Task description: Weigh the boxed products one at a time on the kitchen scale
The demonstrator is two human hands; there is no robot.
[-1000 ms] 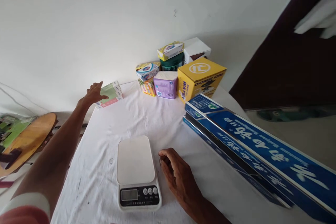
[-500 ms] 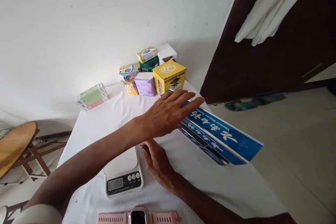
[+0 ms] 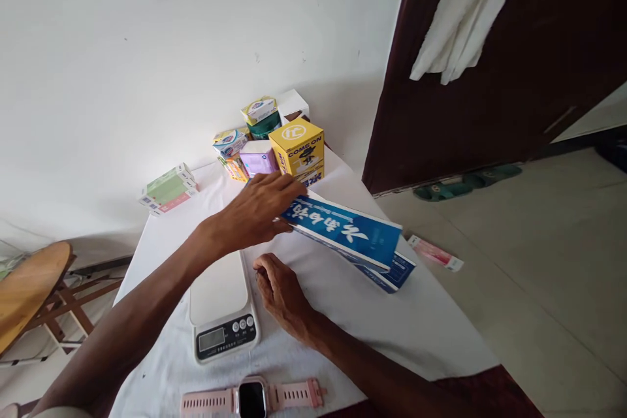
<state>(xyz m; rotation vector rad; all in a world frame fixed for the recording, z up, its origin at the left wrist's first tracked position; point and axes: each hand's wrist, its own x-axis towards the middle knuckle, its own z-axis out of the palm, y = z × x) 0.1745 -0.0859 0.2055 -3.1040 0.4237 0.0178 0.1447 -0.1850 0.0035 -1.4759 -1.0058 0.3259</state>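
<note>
My left hand (image 3: 267,209) is closed on the near-left end of a long blue toothpaste box (image 3: 350,225) with white lettering, fingers over its top and thumb underneath. That box slants away to the right, over a darker blue box (image 3: 394,274) that shows below its far end. Just right of the white digital kitchen scale (image 3: 220,290), my right hand (image 3: 284,297) rests on the tablecloth with its fingers curled in; nothing shows in them. The scale's platform carries nothing that I can see, and its display looks blank.
Against the wall stand a yellow box (image 3: 298,147), a purple pack (image 3: 258,158), several soap boxes (image 3: 230,142) and a green-and-pink box stack (image 3: 169,189). A pink smartwatch (image 3: 252,398) lies at the near edge. A pink box (image 3: 435,253) and green slippers (image 3: 445,189) are on the floor.
My left hand has moved left with the blue toothpaste box, whose far end has swung inward. A pink box on the floor now shows. My right hand stays beside the scale.
</note>
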